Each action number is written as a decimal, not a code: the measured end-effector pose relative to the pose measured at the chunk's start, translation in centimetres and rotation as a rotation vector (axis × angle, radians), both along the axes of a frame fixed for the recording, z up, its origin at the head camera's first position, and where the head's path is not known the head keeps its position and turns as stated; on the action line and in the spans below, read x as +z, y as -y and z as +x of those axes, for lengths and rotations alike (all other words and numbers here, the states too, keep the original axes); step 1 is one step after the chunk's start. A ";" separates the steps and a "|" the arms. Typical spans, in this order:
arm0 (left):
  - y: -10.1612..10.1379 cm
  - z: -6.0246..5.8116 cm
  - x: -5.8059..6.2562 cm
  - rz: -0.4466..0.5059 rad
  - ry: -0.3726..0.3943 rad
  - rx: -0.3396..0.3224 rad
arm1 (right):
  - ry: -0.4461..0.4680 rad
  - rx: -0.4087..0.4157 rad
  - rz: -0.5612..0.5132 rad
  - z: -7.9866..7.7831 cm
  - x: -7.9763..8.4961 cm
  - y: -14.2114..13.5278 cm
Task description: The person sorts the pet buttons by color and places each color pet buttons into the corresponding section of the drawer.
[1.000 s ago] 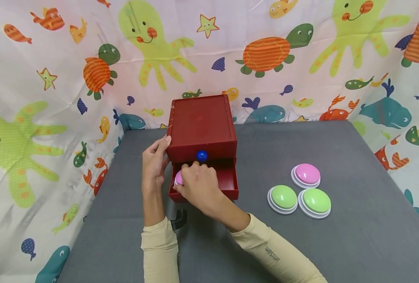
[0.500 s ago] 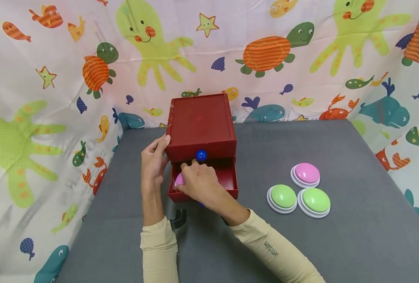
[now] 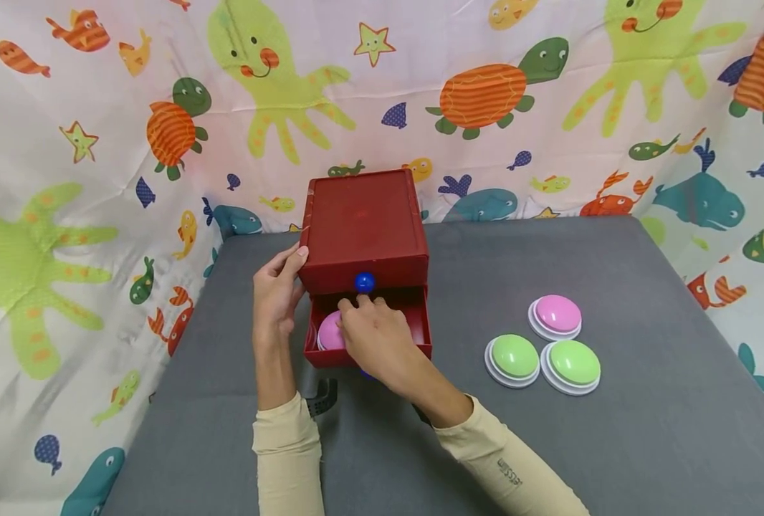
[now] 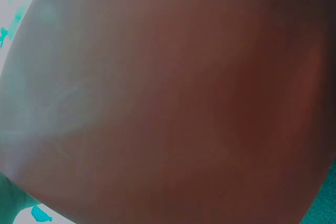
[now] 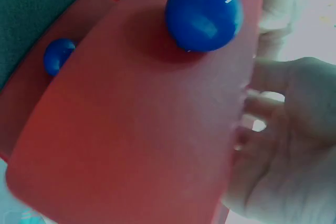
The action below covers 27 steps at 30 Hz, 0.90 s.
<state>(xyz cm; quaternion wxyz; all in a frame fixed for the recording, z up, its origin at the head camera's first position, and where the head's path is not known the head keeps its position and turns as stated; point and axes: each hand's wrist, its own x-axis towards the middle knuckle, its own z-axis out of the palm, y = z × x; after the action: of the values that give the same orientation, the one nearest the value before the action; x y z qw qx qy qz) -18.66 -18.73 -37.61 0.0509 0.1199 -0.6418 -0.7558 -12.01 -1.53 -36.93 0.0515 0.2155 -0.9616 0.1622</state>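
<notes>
A small red chest of drawers stands toward the back of the table, its lower drawer pulled out. Inside, at the left, lies a pink dome button with a white base. My right hand hangs over the drawer, fingers pointing down into it beside the pink button; the fingertips are partly hidden. At the chest's left side, my left hand holds the front corner, thumb uppermost. The right wrist view shows red drawer fronts with a large blue knob. A blurred reddish-brown surface fills most of the left wrist view.
On the grey table to the right lie a pink dome button and two green ones, one left and one right. A cloth printed with sea animals hangs behind and along both sides.
My right hand has let go of the pink button and shifted slightly right, so more of the button shows in the drawer. The left hand stays on the chest.
</notes>
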 end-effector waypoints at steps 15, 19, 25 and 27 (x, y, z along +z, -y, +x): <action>0.1 0.1 0.1 -0.010 0.014 0.014 | -0.374 -0.149 -0.278 3.3 0.9 -3.7; 0.1 0.0 0.1 -0.001 0.017 0.009 | -0.370 -0.206 -0.315 2.8 0.7 -5.1; -0.1 0.0 0.2 0.012 0.026 0.001 | -0.281 -0.312 -0.357 1.8 0.2 -7.9; 0.1 0.0 0.3 0.014 0.025 -0.004 | -0.230 -0.365 -0.348 1.2 0.0 -9.2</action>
<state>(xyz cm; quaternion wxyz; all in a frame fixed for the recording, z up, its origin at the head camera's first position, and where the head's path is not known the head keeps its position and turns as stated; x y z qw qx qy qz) -18.63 -18.80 -37.30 0.0407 0.1284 -0.6373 -0.7588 -10.80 7.71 -36.93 0.2249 0.0436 -0.9300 0.2875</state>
